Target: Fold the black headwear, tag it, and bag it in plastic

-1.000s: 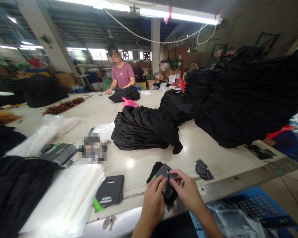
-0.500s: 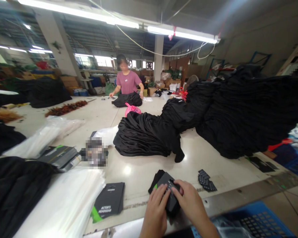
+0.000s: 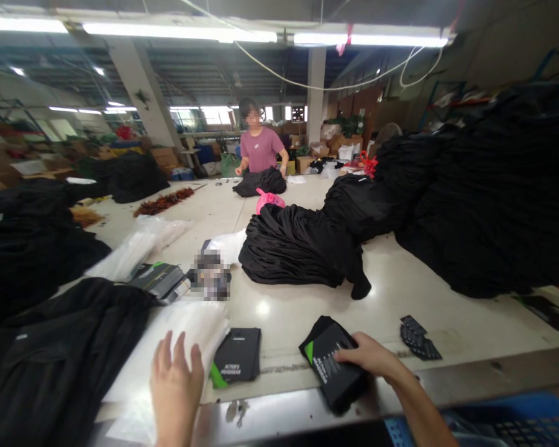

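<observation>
**Hands apart, right hand on the black pack.**
My right fingers lie together on it near the table edge, grip unclear. My open left hand is spread at the white bags. A black card sits between my hands; open tabletop and dark tags lie beyond the pack.

On table: plastic bags left | printed card middle | packet right | garment heap behind

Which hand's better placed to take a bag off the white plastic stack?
Left, probably. The left hand is open, fingers spread, right at the near edge of the stack of translucent white plastic bags. The right hand lies farther off, on a black rectangular printed packet with a green stripe.
</observation>
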`<state>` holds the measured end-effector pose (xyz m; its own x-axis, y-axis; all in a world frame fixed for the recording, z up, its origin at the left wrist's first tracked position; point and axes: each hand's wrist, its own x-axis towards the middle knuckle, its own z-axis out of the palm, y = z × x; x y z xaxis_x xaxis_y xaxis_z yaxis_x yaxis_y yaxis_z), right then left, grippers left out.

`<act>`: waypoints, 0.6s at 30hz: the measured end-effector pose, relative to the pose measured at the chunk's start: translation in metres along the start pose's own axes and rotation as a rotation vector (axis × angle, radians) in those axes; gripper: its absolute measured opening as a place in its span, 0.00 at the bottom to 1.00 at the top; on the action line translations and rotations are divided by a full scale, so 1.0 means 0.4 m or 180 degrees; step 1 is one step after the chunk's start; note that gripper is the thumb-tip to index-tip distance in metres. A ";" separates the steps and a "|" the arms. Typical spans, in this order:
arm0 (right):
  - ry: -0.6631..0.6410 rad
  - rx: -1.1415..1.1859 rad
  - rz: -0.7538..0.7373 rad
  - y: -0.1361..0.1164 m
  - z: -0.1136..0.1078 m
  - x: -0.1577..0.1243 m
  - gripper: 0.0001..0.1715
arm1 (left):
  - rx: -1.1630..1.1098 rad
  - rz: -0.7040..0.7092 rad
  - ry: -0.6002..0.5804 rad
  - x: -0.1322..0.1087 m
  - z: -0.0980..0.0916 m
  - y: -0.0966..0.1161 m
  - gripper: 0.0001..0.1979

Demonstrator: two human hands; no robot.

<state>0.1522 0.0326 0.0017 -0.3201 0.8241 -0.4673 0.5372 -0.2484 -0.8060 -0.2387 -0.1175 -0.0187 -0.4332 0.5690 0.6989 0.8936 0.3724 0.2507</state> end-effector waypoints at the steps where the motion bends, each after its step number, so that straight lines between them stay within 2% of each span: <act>1: -0.0064 0.0061 -0.0109 0.000 0.011 -0.011 0.24 | 0.0123 -0.0081 -0.0249 0.008 -0.008 -0.051 0.26; 3: -0.0086 0.0173 -0.0350 0.007 0.031 -0.033 0.27 | 0.0307 -0.0155 -0.0799 0.007 -0.023 -0.111 0.27; 4: -0.0034 0.0236 -0.0449 0.015 0.039 -0.045 0.29 | 0.0356 -0.0138 -0.1012 0.001 -0.032 -0.121 0.25; 6: 0.0123 0.0409 -0.0615 0.035 0.049 -0.070 0.33 | 0.0478 -0.0042 -0.1197 -0.011 -0.051 -0.116 0.23; 10: 0.0238 0.1214 -0.0612 0.069 0.058 -0.127 0.38 | 0.0622 0.0246 -0.1173 -0.004 -0.095 -0.101 0.20; 13: 0.0249 0.2180 -0.0406 0.070 0.081 -0.177 0.43 | 0.0514 0.0230 -0.0721 0.018 -0.122 -0.091 0.19; 15: 0.0295 0.2719 -0.0347 0.058 0.113 -0.209 0.43 | 0.0124 0.0274 -0.0379 0.019 -0.129 -0.039 0.17; 16: 0.0303 0.2944 -0.0309 0.050 0.132 -0.221 0.42 | -0.0166 0.0345 -0.0311 0.009 -0.127 0.007 0.16; 18: 0.0269 0.3348 -0.0224 0.033 0.173 -0.239 0.40 | -0.0850 0.0582 -0.0462 -0.030 -0.113 0.135 0.13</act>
<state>0.1360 -0.0845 0.0105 -0.2471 0.8765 -0.4132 -0.4401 -0.4814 -0.7580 -0.1797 -0.1374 0.0169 -0.2582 0.7141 0.6507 0.9489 0.0608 0.3098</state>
